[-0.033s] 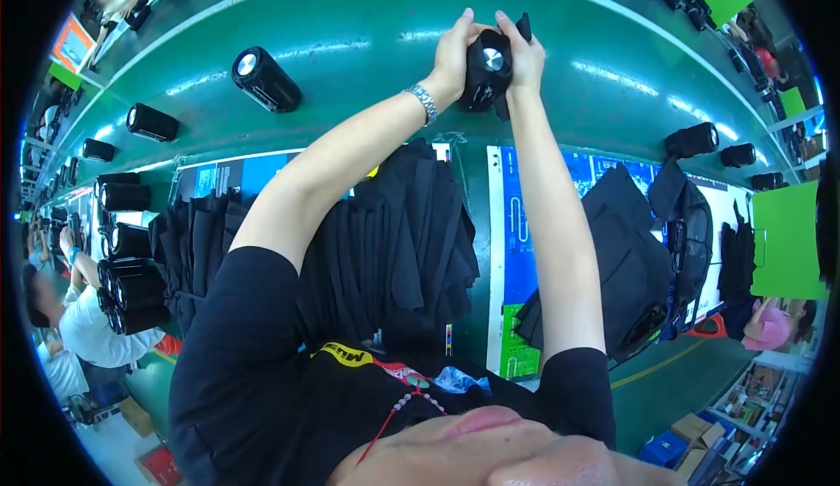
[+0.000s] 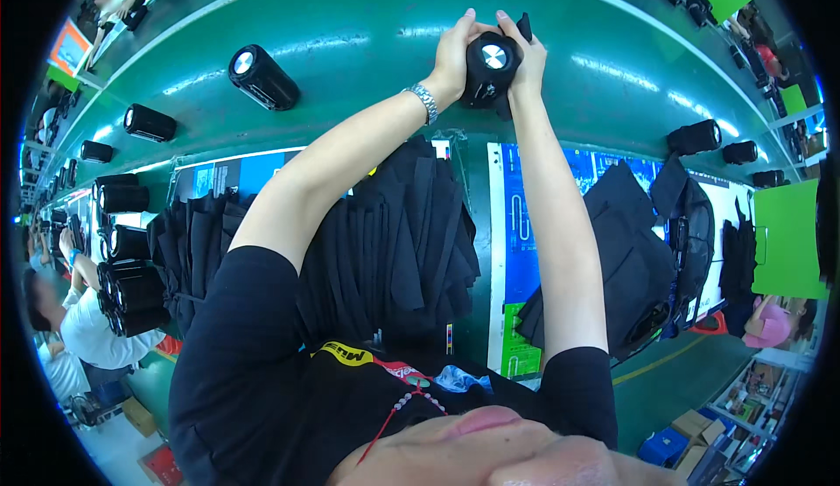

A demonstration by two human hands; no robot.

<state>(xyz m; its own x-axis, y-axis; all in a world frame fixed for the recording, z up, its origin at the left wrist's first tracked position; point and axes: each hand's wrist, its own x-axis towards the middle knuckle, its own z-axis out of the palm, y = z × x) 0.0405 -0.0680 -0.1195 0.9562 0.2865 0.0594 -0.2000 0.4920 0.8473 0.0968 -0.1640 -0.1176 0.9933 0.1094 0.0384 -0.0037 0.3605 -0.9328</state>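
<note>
Out over the green bench, a black cylindrical speaker (image 2: 484, 82) is held between my two hands, its silver round end disc facing up. My left hand (image 2: 451, 59) wraps its left side, thumb pointing away from me. Around the right side closes my right hand (image 2: 528, 59), with a dark cloth flap (image 2: 524, 27) sticking out beyond its fingers. More dark cloth shows below the right palm; how far it goes around the speaker is hidden. Under my left arm lies a thick row of folded black cloth pieces (image 2: 394, 223).
Another black speaker (image 2: 263, 78) lies on the green bench (image 2: 367, 79) to the left, with several more farther along. Stacked speakers (image 2: 131, 285) stand at the near left. A black cloth pile (image 2: 621, 258) sits right of my right forearm. Co-workers sit at both sides.
The dark cloth edge around the speaker's top has drawn back, so more of the round end shows. Both hands stay in nearly the same place.
</note>
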